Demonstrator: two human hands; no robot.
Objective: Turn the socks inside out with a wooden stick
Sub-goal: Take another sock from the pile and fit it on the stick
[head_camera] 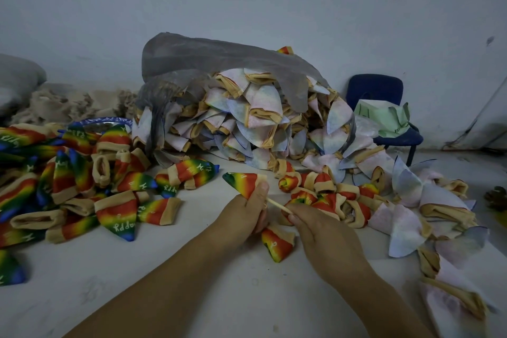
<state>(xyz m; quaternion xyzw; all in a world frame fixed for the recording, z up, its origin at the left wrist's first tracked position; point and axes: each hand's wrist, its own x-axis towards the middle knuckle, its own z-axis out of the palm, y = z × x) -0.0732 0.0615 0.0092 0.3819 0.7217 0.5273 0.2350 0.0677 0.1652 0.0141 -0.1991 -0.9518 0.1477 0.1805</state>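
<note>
Centrally — conical rainbow sock (241,182), slim stick (278,206)

— Sock in work?
— Rainbow sock (242,182), tan cuff, blue-green toe pointing far-left. My left hand (247,212) grips it at the cuff end, mid-scene.
— Stick?
— Wooden stick (278,206): thin, pale, slanting near-right from the cuff. My right hand (323,236) pinches the near end.
— Other socks?
— Bright socks (82,181) heaped left, colours outward, "happy" lettering showing. Pale socks (247,121) piled far centre, trailing near-right. One loose sock (277,243) lies flat beneath my hands.
</note>
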